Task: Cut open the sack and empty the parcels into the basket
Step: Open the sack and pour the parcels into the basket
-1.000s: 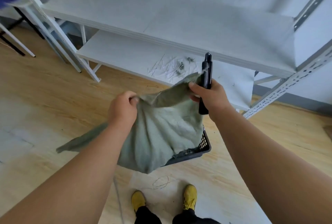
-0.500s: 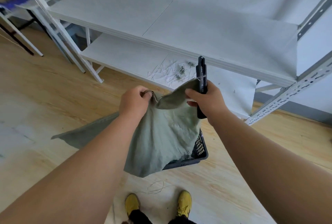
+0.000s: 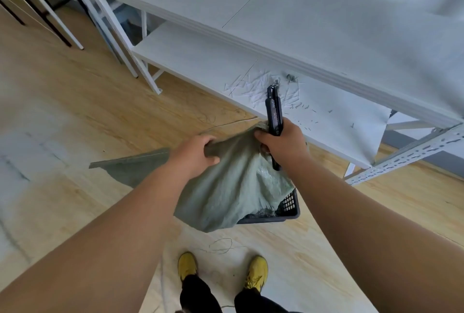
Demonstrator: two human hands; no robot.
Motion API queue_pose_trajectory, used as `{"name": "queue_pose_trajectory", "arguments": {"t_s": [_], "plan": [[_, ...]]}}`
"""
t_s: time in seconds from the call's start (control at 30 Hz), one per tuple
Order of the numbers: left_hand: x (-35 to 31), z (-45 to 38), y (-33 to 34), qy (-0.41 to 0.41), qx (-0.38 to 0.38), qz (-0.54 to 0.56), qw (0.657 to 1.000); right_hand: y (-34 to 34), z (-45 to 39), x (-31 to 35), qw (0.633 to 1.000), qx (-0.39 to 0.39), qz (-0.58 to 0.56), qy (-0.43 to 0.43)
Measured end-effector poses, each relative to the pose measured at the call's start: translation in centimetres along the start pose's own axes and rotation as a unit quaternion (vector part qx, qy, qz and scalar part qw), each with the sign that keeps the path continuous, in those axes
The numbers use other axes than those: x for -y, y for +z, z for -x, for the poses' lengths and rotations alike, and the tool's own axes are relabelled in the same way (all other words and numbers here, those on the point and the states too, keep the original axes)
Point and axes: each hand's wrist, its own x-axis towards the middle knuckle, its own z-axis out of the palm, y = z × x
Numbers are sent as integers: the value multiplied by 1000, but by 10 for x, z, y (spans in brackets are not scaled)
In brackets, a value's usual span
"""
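Head view: a grey-green woven sack [image 3: 233, 187] is held up over a dark plastic basket [image 3: 291, 209] that stands on the wooden floor [image 3: 75, 117], just in front of a white metal shelf unit [image 3: 276, 44]. The cloth is gripped at its upper edge by both hands. The left hand [image 3: 198, 154] is curled round a bunched fold of the fabric. The right hand [image 3: 281, 144] is closed on the opposite corner of the fabric and, in the same grasp, on a black cutter [image 3: 273, 119] whose tip points up and away.

The sack hangs limp and creased, with its lower end draped into and over the near rim of the basket. No bulge of contents can be made out in it, and no parcels can be seen; the basket's interior is mostly hidden by the cloth. It is judged that the sack is nearly or wholly emptied.

The material is judged to be light, soft and shapeless, with a slightly slick weave, so that a flat pinch is likely to slip. A fistful of gathered cloth at two well-separated points is the surer hold. The cutter shared with the right-hand grasp is a hazard to the cloth and to the fingers.

Scraps of white ties [image 3: 263, 86] lie on the lower shelf.
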Motion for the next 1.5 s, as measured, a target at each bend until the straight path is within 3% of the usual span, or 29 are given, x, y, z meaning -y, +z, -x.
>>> {"name": "queue_pose_trajectory", "arguments": {"t_s": [0.03, 0.1, 0.17, 0.2, 0.3, 0.33, 0.43, 0.53, 0.57, 0.67, 0.77, 0.8, 0.9, 0.93, 0.97, 1.0, 1.03, 1.13, 1.17, 1.27, 1.4, 1.5], "plan": [[8, -2, 1, -37, 1, -53, 998, -2, -1, 0, 1000, 4, -8, 1], [13, -7, -2, -74, -74, -34, 994, -4, -3, 0, 1000, -28, -5, -7], [8, -10, -2, -33, -203, 43, 978, -7, -5, 0, 994, -102, -27, -15], [4, -12, -1, 4, -227, 66, 972, -9, -6, 0, 990, -133, -41, -15], [-9, -13, 0, 47, -119, 55, 990, -19, -11, -3, 991, -134, -24, -6], [-10, -16, -3, 39, -126, 66, 989, -23, -13, -4, 990, -137, -19, -11], [-18, -20, -15, 29, -280, 159, 946, -27, -14, 0, 979, -190, -25, -75], [-31, -18, -15, 52, -214, 110, 969, -27, -14, 0, 987, -151, 21, -52], [-35, -17, -18, 45, -225, 115, 967, -29, -16, -1, 987, -157, 21, -37], [-38, -20, -24, 42, -333, 217, 917, -36, -17, 4, 970, -224, -42, -78], [-40, -17, -13, 54, -201, 136, 969, -35, -17, 2, 987, -156, 19, -43], [-39, -17, -13, 47, -201, 138, 969, -34, -18, -1, 989, -144, 29, -24], [-40, -22, -25, 67, -358, 237, 900, -36, -20, -3, 976, -208, -28, -56], [-41, -22, -27, 85, -346, 235, 904, -35, -21, -3, 976, -205, -22, -65], [-43, -21, -26, 98, -293, 195, 931, -35, -21, -2, 981, -184, 3, -57], [-42, -20, -20, 90, -227, 147, 959, -35, -22, -4, 987, -154, 35, -35], [-41, -19, -17, 67, -207, 138, 966, -35, -23, -7, 989, -138, 53, -11], [-42, -21, -27, 58, -338, 220, 913, -36, -25, -8, 985, -170, 20, -14], [-42, -23, -29, 62, -337, 210, 916, -34, -24, -6, 986, -159, 33, -28], [-49, -26, -30, 46, -214, 164, 962, -27, -20, 3, 998, -54, 12, -8], [-68, -22, -28, 117, -122, 187, 968, -7, -8, 12, 994, 73, -66, -48], [-73, -18, -29, 148, -41, 251, 956, 2, -7, 15, 996, 82, -24, -41]]}}
